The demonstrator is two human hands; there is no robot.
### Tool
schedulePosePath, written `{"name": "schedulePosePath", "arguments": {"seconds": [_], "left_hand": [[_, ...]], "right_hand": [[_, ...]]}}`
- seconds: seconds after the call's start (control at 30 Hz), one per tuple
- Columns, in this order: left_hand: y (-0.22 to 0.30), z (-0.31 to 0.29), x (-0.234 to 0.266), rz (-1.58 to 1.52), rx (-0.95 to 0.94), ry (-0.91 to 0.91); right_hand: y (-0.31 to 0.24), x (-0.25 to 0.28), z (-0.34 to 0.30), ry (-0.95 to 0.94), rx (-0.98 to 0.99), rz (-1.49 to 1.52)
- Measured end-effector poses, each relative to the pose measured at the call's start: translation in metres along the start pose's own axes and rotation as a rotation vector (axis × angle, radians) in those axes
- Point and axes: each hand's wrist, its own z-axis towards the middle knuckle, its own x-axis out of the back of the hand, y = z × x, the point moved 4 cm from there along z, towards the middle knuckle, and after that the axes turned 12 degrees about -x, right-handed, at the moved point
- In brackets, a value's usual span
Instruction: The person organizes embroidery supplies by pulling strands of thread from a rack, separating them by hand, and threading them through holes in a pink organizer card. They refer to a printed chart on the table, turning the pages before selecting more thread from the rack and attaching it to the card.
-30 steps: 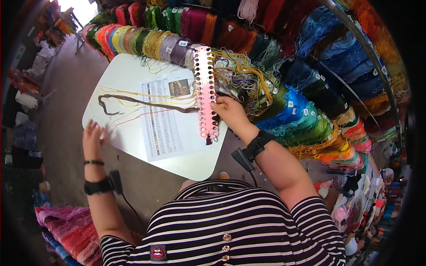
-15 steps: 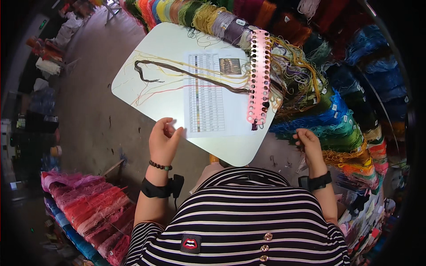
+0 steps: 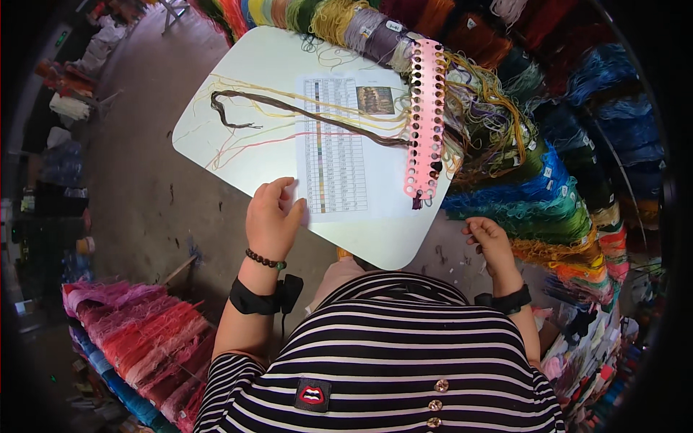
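Note:
My left hand [image 3: 273, 216] is at the near left edge of the white board [image 3: 361, 242], thumb and fingers apart, with nothing in it. Off the board's right corner, my right hand [image 3: 491, 242] has its fingers curled in toward the thumb; whether anything thin is between them cannot be made out. A pink strip with holes along both edges [image 3: 424, 123] lies on the board's right part. Through it run a dark brown thread bundle [image 3: 310, 115], pale yellow threads [image 3: 281, 89] and pink threads [image 3: 253, 143]. Under these threads lies a printed color chart [image 3: 336, 169] with a small picture.
Thread hanks in many colors [image 3: 548, 187] line the right side and the far edge, some touching the board. A tangle of loose threads [image 3: 491, 108] spills past the strip. Pink and red hanks [image 3: 144, 339] stand at lower left, beside the grey floor [image 3: 159, 159].
My left hand has moved slightly up and right along the board's edge. My right hand has shifted left and a little nearer to me. The board appears slightly higher in view.

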Motion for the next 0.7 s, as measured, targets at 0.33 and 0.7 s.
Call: {"name": "schedulePosePath", "arguments": {"seconds": [0.33, 0.7], "left_hand": [[0.0, -0.003, -0.004, -0.096, 0.041, -0.022], [-0.003, -0.006, -0.001, -0.069, 0.03, -0.025]], "right_hand": [[0.005, 0.002, 0.001, 0.001, -0.005, 0.029], [0.01, 0.003, -0.004, 0.01, -0.024, 0.041]]}}
